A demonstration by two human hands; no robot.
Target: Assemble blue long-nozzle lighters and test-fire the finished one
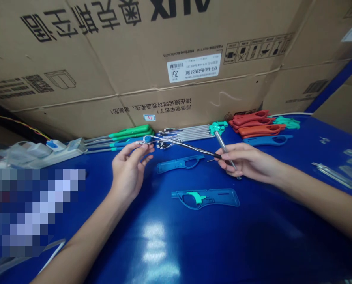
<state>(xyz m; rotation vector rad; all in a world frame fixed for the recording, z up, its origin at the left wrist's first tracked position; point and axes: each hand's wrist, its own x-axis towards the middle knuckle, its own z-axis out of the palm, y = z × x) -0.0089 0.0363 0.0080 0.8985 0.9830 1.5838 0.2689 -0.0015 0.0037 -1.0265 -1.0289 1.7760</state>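
Bare forearms (94,230), thin curved wires (190,146)

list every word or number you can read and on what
"AUX 奥克斯空调": cardboard box, upside down
"师傅您辛苦了!请在搬运时对我温柔些,谢谢您!": same box
"KFR-46G/BpR3AES1 (B1)": white label on box
"25": same label
Too small/blurred: blue-edged sticker, fine print
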